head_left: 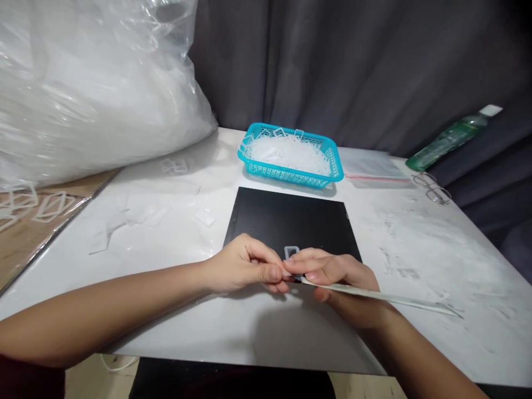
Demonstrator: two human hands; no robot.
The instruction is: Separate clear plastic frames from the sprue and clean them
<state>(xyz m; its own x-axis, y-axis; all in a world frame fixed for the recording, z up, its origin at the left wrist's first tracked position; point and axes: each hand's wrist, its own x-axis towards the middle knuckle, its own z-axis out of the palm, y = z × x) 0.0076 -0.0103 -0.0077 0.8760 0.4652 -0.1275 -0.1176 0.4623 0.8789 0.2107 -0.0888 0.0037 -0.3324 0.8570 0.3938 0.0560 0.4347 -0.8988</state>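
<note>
My left hand (249, 266) is closed, its thumb and fingertips pinched at the lower end of a small translucent rectangular plastic frame (291, 250). My right hand (341, 277) meets it there, its fingers also closed. A long slim tool with a pale handle (386, 296) lies in the right hand, its dark tip close to the left fingertips and its tail pointing out to the right. Whether the tip touches the plastic frame is hidden by the fingers. Both hands are over the near edge of a black rectangular board (286, 219).
Behind the board stands a turquoise basket (286, 177) heaped with small white plastic pieces. A large clear bag (95, 94) bulges at the left, beside loose plastic frames (54, 206). Clear zip bags (374, 166), glasses (434, 188) and a tilted green bottle (451, 138) are at the right.
</note>
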